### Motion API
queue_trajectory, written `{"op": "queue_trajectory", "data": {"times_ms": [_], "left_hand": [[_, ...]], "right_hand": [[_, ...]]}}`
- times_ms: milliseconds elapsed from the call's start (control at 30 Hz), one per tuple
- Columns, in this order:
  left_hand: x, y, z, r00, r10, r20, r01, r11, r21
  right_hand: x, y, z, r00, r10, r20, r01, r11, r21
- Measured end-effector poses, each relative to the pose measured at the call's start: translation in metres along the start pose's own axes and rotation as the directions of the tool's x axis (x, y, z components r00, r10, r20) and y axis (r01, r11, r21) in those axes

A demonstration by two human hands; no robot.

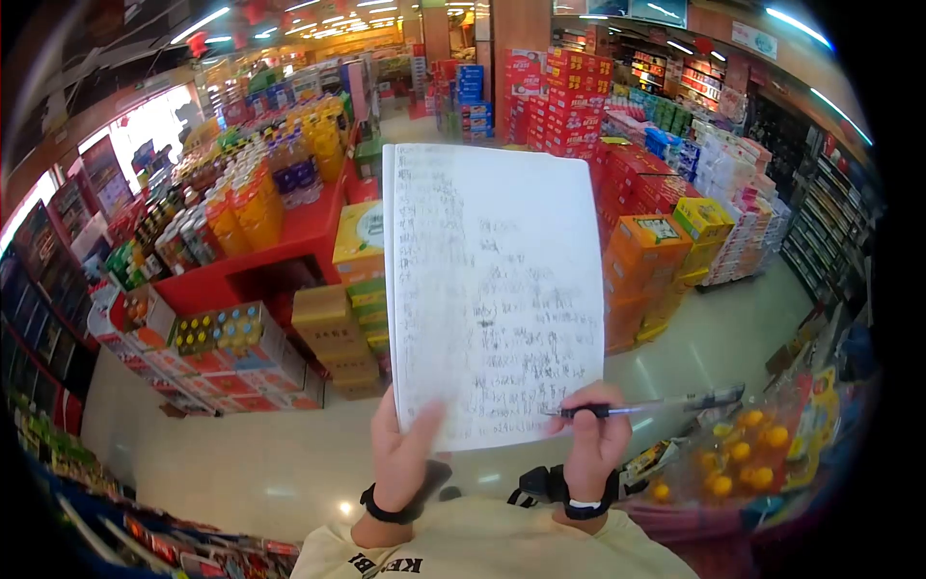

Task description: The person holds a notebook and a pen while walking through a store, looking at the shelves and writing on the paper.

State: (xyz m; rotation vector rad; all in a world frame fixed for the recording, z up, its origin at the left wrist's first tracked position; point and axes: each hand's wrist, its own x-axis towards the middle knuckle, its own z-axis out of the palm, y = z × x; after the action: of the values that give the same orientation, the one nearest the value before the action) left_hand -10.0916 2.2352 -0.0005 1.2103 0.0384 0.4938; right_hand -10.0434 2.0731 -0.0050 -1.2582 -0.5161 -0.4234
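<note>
A white sheet or pad of paper [540,193] is held up in front of me, with dark handwriting down its left strip and over its lower right part. My left hand [403,454] grips its lower left corner, thumb over the front and fingers hidden behind. At the lower right corner, my right hand [593,446] pinches a pen [666,403] with a dark grip and a clear barrel. The pen lies nearly level, its tip pointing left at the lowest written lines. Dark bands circle both wrists.
A red-covered display [309,227] with bottles stands left, with drink cartons [231,352] before it. Stacked yellow and brown boxes [338,328] sit behind the paper. Orange boxes [641,261] and red cartons [579,96] rise to the right. Orange fruit [741,451] lies near, lower right.
</note>
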Motion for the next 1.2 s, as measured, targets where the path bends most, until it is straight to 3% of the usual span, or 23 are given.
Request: {"op": "queue_trajectory", "data": {"times_ms": [67, 200, 333, 533, 667, 700, 1000, 1033, 1200], "left_hand": [[0.043, -0.026, -0.006, 0.994, 0.105, 0.005, -0.105, 0.994, 0.028], [0.111, -0.042, -0.003, 0.989, -0.121, 0.084, 0.126, 0.991, -0.055], [0.181, -0.074, 0.012, 0.992, -0.121, 0.024, 0.121, 0.993, -0.006], [0.282, -0.111, 0.056, 0.976, -0.166, 0.14, 0.178, 0.981, -0.079], [0.342, -0.145, 0.092, 0.995, -0.099, 0.004, 0.099, 0.992, -0.081], [0.354, -0.155, 0.096, 0.994, -0.105, -0.006, 0.104, 0.991, -0.087], [0.465, -0.226, 0.115, 0.998, -0.057, -0.023, 0.054, 0.99, -0.128], [0.481, -0.234, 0.116, 0.998, -0.06, -0.027, 0.056, 0.99, -0.128], [0.568, -0.25, 0.113, 0.986, -0.116, 0.121, 0.14, 0.968, -0.21]], "right_hand": [[0.025, 0.027, 0.007, 1.0, -0.012, -0.027, 0.01, 0.998, -0.067], [0.077, 0.077, 0.013, 0.997, -0.012, -0.075, 0.007, 0.997, -0.071], [0.132, 0.123, 0.012, 0.997, -0.025, -0.071, 0.023, 0.999, -0.03], [0.231, 0.178, -0.024, 0.993, -0.121, -0.014, 0.119, 0.986, -0.12], [0.297, 0.209, -0.042, 0.975, -0.221, -0.017, 0.219, 0.971, -0.095], [0.311, 0.22, -0.048, 0.968, -0.25, 0.016, 0.249, 0.954, -0.166], [0.408, 0.304, -0.069, 0.996, -0.055, 0.067, 0.042, 0.984, 0.175], [0.419, 0.32, -0.075, 0.992, -0.054, 0.118, 0.033, 0.985, 0.17], [0.48, 0.379, -0.057, 0.997, -0.014, 0.081, 0.013, 1.0, 0.014]]}}
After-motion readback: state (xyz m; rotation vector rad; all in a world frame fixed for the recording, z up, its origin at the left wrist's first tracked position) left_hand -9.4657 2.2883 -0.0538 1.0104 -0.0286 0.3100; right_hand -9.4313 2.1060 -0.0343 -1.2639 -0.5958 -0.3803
